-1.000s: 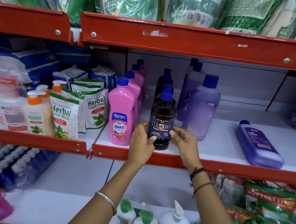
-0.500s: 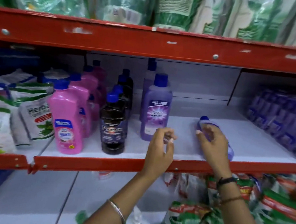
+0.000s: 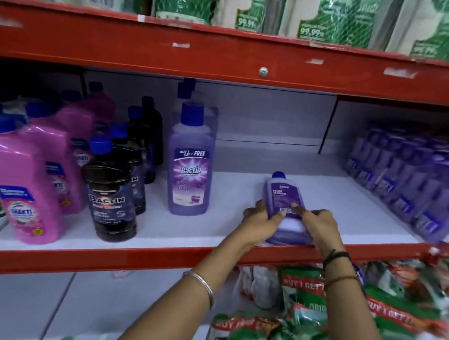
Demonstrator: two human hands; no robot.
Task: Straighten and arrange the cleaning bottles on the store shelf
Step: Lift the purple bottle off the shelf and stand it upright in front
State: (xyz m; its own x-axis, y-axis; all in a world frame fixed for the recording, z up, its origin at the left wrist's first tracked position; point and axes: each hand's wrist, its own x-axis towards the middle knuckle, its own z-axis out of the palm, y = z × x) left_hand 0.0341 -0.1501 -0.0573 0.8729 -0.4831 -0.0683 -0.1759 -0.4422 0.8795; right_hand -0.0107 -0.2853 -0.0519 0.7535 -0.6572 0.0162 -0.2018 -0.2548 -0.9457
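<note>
Middle shelf (image 3: 209,233), white deck, red front lip. Item in hand: one lilac bottle (image 3: 285,197), lying flat on its back, blue cap pointing to the rear wall, base at the front edge, right of centre on the shelf. My left hand (image 3: 260,223) is curled against its left side near the base; my right hand (image 3: 321,225) lies over its lower end, fingers (image 3: 302,210) spread across the label. Both hands are closed on the bottle from either side, and it rests on the deck. Standing stock, to the left: one tall lilac Bactin bottle (image 3: 191,165), upright, well apart from the lying one; a row of dark bottles (image 3: 112,198), front one labelled Bactin; a row of pink bottles (image 3: 26,183) beside those, nearest the left end. Far right: a packed block of lilac bottles (image 3: 415,183), blurred. Shelf above holds green pouches (image 3: 324,11); the shelf below, green and red packs (image 3: 313,310).
</note>
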